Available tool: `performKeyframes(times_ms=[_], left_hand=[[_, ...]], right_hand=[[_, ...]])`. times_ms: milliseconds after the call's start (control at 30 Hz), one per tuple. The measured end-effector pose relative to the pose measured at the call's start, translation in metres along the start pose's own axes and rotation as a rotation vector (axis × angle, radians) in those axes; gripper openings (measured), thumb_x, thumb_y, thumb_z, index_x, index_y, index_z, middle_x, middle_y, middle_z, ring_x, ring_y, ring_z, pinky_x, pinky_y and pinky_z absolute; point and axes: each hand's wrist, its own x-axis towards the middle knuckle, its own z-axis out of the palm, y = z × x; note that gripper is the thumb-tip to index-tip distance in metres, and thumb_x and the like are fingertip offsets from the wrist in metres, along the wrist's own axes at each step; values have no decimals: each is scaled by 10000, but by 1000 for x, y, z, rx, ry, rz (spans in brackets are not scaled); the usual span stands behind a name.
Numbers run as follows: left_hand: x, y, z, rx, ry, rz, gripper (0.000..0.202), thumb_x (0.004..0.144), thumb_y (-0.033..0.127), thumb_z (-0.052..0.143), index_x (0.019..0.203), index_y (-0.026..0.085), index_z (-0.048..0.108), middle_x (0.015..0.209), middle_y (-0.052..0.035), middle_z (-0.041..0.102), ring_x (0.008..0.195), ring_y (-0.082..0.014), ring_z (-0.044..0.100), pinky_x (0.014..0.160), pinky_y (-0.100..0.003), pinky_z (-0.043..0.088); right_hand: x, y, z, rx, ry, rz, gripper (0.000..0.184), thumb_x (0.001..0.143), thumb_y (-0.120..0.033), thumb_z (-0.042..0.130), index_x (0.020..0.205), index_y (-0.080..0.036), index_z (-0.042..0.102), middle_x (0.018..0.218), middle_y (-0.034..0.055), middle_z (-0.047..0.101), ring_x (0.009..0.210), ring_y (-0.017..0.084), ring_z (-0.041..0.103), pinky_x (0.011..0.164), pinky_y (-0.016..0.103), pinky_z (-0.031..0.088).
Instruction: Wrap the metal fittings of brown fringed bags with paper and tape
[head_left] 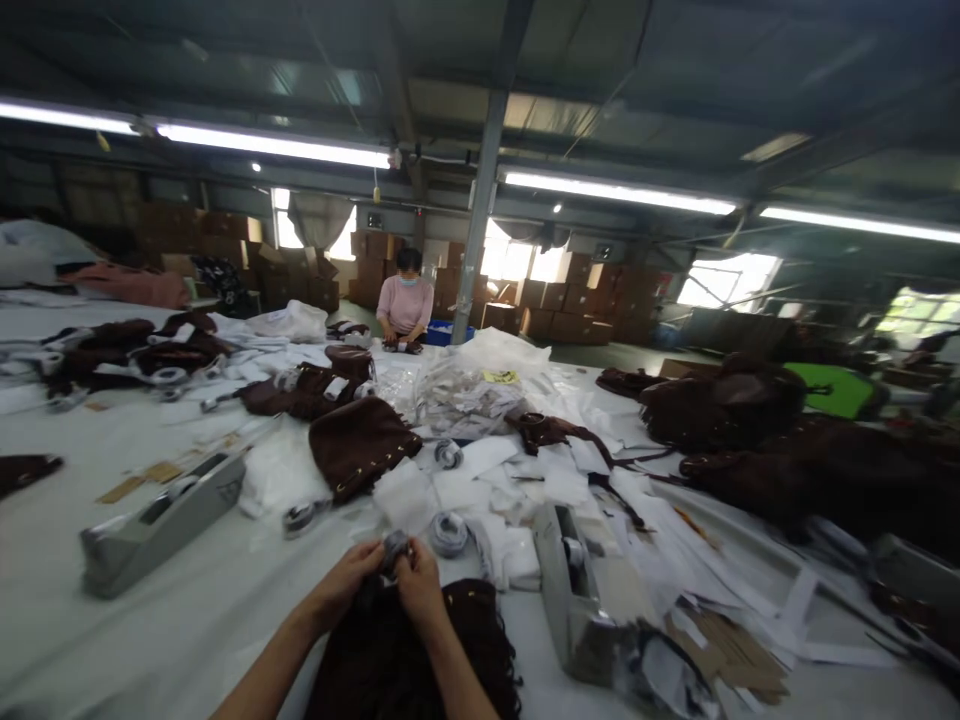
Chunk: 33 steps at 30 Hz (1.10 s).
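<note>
Now your left hand (346, 585) and right hand (421, 590) pinch a grey bundle (394, 546) at the twelve-o'clock edge of a dark-brown fringed bag (390, 660); working it likely needs both.

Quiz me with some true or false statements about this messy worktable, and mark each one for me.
1. The left hand and right hand both hold a small grey item. True.
2. The fringed bag below the hands is white. False: the fringed bag is dark brown.
3. A roll of tape lies just beyond the right hand. True.
4. The ceiling lights are off. False: the ceiling lights are glowing.
5. The person in the background wears a pink top. True.
</note>
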Motion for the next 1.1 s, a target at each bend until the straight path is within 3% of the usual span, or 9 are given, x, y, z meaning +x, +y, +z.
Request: performKeyframes(times_ms=[100,200,333,467,600,800,933,1100], left_hand=[[-1,6,-2,-85,53,-61,421,717,520,693,915,151,651,798,-36,614,633,-116,575,529,-201,429],[-1,6,-4,-86,80,-92,453,709,527,698,929,139,618,831,-46,616,633,-112,588,510,-189,426],[1,2,-4,-66,84,-108,451,727,537,672,905,138,563,610,2,572,480,-83,515,425,-162,362],[4,-3,-4,-48,76,-102,450,730,565,649,872,153,536,474,60,478,377,-58,394,369,-145,278],[4,-4,-5,-31,77,-97,458,727,584,636,852,155,535,454,67,462,367,-50,348,359,-143,260],[3,-2,-1,-4,85,-98,462,727,586,634,872,158,538,452,72,450,367,-53,342,351,-144,269],[4,-2,0,15,84,-109,461,732,588,625,870,158,536,451,71,459,347,-49,330,337,-146,274],[5,-2,0,29,88,-123,461,730,593,622,865,162,526,444,72,464,342,-53,333,330,-149,282]], right_hand=[[-5,4,0,40,-18,30,373,879,-500,424,1021,-194,583,704,10,636,606,171,595,563,266,474],[-16,5,-4,34,7,9,431,914,-516,369,1107,-186,569,887,57,668,799,197,629,741,300,475],[-32,3,-9,-35,76,-53,441,903,-503,425,1156,-173,572,1087,121,652,1012,248,595,893,351,426],[-38,6,-8,-284,129,-181,450,944,-485,355,1176,-170,578,1038,126,666,948,238,617,825,325,453],[-39,8,-7,-472,154,-195,474,978,-456,273,1175,-161,587,906,103,673,826,214,639,714,282,457],[-39,12,-6,-583,166,-182,418,988,-374,295,1267,-166,526,1078,119,653,949,219,633,753,284,470],[-39,13,-5,-571,140,-160,403,981,-342,313,1275,-163,524,1111,121,647,971,230,630,777,307,480],[-36,17,-8,-343,159,-123,391,941,-361,403,1254,-179,550,1152,110,648,1051,229,608,872,324,469]])
